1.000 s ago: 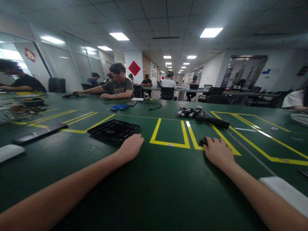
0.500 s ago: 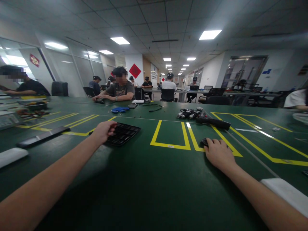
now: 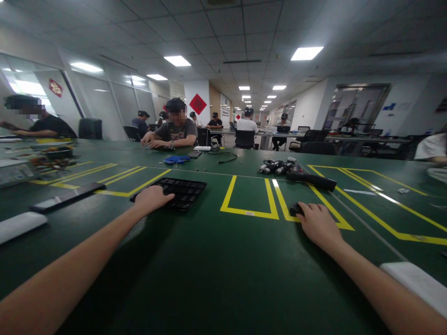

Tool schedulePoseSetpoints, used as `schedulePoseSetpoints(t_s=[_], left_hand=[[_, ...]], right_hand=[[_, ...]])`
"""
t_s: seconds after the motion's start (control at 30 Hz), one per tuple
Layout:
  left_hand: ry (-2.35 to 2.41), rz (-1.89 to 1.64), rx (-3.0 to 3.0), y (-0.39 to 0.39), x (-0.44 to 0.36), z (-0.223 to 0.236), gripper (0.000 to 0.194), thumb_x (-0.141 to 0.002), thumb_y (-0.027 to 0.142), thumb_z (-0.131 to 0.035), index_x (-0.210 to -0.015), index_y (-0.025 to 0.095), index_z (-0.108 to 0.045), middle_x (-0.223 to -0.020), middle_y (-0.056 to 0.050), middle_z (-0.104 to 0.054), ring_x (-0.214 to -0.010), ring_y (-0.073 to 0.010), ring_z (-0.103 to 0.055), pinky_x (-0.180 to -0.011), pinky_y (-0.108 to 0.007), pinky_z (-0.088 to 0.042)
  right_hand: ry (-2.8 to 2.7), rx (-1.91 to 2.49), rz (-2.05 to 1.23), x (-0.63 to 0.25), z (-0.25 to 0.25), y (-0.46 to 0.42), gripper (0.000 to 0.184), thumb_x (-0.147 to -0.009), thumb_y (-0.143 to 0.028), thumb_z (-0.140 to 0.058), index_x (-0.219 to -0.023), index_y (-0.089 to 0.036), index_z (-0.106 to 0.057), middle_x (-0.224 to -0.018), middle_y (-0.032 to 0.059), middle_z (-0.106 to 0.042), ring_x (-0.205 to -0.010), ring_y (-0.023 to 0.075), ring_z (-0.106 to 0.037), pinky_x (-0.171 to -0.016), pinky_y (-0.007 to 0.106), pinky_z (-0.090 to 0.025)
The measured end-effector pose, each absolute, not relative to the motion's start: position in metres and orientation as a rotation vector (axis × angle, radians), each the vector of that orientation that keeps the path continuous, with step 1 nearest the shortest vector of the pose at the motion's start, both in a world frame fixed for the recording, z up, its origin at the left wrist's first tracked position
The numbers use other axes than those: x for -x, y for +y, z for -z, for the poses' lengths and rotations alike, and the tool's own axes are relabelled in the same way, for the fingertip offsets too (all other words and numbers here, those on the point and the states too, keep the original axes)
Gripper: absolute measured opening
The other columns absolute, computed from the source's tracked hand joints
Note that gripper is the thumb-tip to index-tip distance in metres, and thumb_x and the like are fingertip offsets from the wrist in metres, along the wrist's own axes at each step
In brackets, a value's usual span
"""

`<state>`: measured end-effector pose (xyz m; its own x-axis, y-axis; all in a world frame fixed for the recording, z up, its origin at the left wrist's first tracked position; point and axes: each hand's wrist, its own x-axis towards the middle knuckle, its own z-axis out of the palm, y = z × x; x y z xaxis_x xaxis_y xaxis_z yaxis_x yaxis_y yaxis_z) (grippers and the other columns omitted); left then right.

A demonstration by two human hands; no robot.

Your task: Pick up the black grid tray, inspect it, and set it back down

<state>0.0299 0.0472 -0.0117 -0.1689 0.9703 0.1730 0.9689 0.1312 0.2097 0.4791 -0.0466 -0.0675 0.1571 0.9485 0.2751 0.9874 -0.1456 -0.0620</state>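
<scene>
My left hand rests low over a flat black tray-like piece with a grid of cells, its thumb stretched out to the right. The other fingers are hidden behind the hand, so I cannot tell whether they grip the piece. My right hand lies on the green table, its fingers bent round a small rounded black object that shows only at its left end. This object sits within a yellow-taped outline; its kind is unclear.
Cylindrical metal parts with black cable and a black tube-like piece lie beyond my right hand. A blue item is behind the grid piece. A long black device and white objects stand left. A person sits opposite.
My left hand has come down onto the grid piece, its thumb now extended where the fingers were curled above it. The right hand stays nearly still. The view has shifted slightly.
</scene>
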Motion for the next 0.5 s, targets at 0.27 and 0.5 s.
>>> schedulePoseSetpoints(t_s=[0.27, 0.5], left_hand=[[1.718, -0.937, -2.123, 0.006, -0.128, 0.030, 0.037, -0.072, 0.048, -0.051, -0.086, 0.015, -0.057, -0.077, -0.007, -0.061, -0.068, -0.0198, -0.057, -0.060, -0.028, -0.042], [1.234, -0.920, -2.115, -0.046, -0.179, 0.053, 0.039, -0.071, 0.047, -0.054, -0.093, 0.015, -0.052, -0.065, 0.003, -0.045, -0.056, -0.0116, -0.042, -0.052, -0.023, -0.035]], right_hand=[[-1.914, 1.543, -0.508, -0.415, 0.051, -0.070, 0.047, -0.079, -0.025, -0.046, -0.125, -0.016, -0.043, -0.124, 0.0090, -0.051, -0.117, 0.0215, -0.042, -0.100, 0.039, -0.035], [-2.003, 1.060, -0.726, -0.384, 0.067, -0.093, 0.035, -0.081, -0.028, -0.048, -0.115, -0.022, -0.053, -0.127, 0.0064, -0.051, -0.117, 0.0217, -0.046, -0.098, 0.041, -0.039]])
